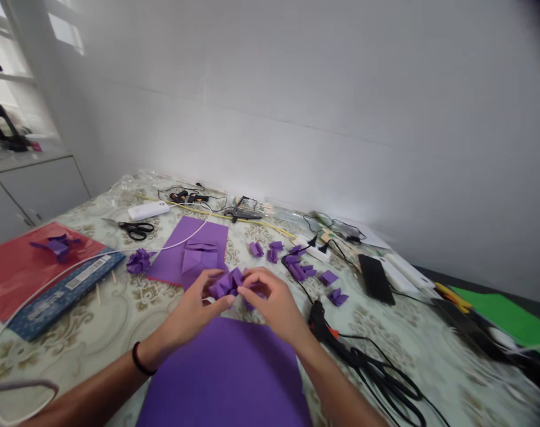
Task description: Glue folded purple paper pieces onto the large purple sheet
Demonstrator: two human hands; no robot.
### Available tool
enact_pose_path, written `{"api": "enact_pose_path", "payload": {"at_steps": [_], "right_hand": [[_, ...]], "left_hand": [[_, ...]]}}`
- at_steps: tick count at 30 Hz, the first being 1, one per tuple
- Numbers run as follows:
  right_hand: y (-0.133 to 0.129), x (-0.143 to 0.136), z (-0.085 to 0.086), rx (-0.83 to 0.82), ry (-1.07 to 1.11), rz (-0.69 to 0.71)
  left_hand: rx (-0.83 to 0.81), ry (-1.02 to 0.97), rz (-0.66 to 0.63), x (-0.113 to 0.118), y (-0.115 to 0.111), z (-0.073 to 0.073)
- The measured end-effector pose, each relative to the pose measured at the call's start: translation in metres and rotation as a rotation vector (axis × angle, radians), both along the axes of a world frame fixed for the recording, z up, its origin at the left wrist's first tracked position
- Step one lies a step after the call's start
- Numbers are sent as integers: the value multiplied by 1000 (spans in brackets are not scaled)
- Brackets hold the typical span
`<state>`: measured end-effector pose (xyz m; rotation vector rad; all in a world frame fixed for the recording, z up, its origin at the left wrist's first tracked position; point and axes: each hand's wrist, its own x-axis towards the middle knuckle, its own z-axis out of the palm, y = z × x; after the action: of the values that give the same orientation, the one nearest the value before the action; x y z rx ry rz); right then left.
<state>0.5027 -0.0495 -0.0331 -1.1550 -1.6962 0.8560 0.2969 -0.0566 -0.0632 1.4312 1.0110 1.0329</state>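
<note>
Between my two hands is a folded purple paper piece (226, 284), held above the top edge of a large purple sheet (227, 373). The fingers of my left hand (201, 305) close on its left side. My right hand (270, 299) pinches its right side, and part of the paper is hidden behind those fingers. Several small folded purple pieces (296, 271) lie on the table to the right. A purple paper flower (139, 261) sits at the left, beside a purple sheet with folded paper (200, 260) on it.
Black scissors (137, 229) and a red packet (12, 267) lie left. A glue gun (320, 323) with looped black cable is near my right forearm. A phone (375, 279), power strip (313, 249) and green sheets (510, 317) are right. A white cable crosses the left side.
</note>
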Motion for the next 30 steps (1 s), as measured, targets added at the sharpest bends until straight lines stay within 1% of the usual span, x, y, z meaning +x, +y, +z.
{"api": "enact_pose_path", "payload": {"at_steps": [3, 5, 6, 7, 9, 12, 15, 17, 19, 22, 25, 27, 30], "right_hand": [[-23, -1, -14, -83, 55, 7], [-24, 4, -18, -101, 13, 23], [-20, 9, -18, -95, -39, 27], [-12, 15, -17, -81, -99, 19], [14, 29, -13, -41, -231, -50], [70, 50, -10, -33, -340, -192], [120, 56, -16, -53, -483, -276], [140, 53, -24, -79, -570, -287], [149, 47, -32, -100, -635, -286], [149, 42, -33, -98, -680, -274], [133, 39, -21, -48, -661, -236], [110, 36, -10, -3, -622, -178], [57, 29, 3, 43, -557, -53]], "left_hand": [[-70, -32, -140, 3, -5, 1], [-109, -47, -190, 4, -5, 0], [-120, -41, -193, 3, -4, -1], [-124, -25, -183, 2, -2, -1], [-114, 35, -139, -1, 3, -4], [-86, 168, -66, -5, 14, -10], [-68, 243, -29, -9, 23, -16], [-40, 273, -19, -10, 27, -19], [15, 318, 4, -12, 29, -19], [131, 375, 79, -16, 31, -17], [220, 390, 138, -19, 32, -11], [250, 381, 150, -20, 30, -7], [225, 297, 106, -17, 20, 2]]}}
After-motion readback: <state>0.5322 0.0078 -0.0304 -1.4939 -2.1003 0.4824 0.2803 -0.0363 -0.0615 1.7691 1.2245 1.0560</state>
